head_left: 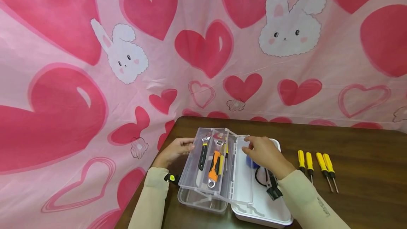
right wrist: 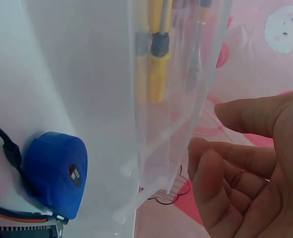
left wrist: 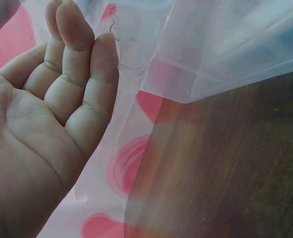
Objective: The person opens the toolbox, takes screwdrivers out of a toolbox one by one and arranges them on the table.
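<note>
A toolbox stands unfolded, with a raised clear tray (head_left: 194,167) beside its white base (head_left: 251,212). In the tray lie a black-handled adjustable wrench (head_left: 202,156), an orange-handled wrench (head_left: 215,165) and a yellow-handled screwdriver (right wrist: 158,74). My left hand (head_left: 176,150) is at the tray's left side, fingers loosely bent; the left wrist view shows a gap to the clear plastic. Over the white base hovers my right hand (head_left: 265,153), thumb and fingers apart, holding nothing. Below it sit a blue tape measure (right wrist: 54,173) and a black item with a cord (head_left: 274,192).
Several yellow-handled screwdrivers (head_left: 321,163) lie on the dark wooden table (head_left: 365,172) to the right of the box. A pink cloth (head_left: 203,91) with hearts and rabbits hangs behind the table and along its left edge.
</note>
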Available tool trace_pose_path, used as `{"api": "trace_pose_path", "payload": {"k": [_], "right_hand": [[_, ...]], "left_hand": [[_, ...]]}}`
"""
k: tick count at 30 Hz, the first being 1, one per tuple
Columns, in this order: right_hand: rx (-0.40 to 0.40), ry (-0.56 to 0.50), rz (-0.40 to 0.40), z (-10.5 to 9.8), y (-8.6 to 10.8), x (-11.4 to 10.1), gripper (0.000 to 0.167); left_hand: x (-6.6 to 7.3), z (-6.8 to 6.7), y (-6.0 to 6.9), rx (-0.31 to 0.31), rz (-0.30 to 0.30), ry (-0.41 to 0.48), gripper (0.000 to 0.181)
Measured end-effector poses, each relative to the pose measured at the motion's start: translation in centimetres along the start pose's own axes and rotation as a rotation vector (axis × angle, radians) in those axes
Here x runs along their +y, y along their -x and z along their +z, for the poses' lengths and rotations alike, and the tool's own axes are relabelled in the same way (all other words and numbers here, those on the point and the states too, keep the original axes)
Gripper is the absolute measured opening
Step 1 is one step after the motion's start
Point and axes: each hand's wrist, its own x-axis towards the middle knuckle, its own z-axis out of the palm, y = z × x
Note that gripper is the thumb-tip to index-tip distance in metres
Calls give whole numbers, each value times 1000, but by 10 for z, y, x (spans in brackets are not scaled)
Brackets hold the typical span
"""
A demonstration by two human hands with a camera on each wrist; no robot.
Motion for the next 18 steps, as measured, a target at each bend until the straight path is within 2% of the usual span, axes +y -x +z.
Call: {"api": "trace_pose_path", "payload": {"k": [15, 18], "right_hand": [[38, 3, -76, 8, -7, -8, 38], [24, -6, -59, 9, -8, -9, 40]], "left_hand": [[-2, -1, 0, -16, 24, -18, 45], [-2, -1, 0, -21, 34, -26, 47]]}}
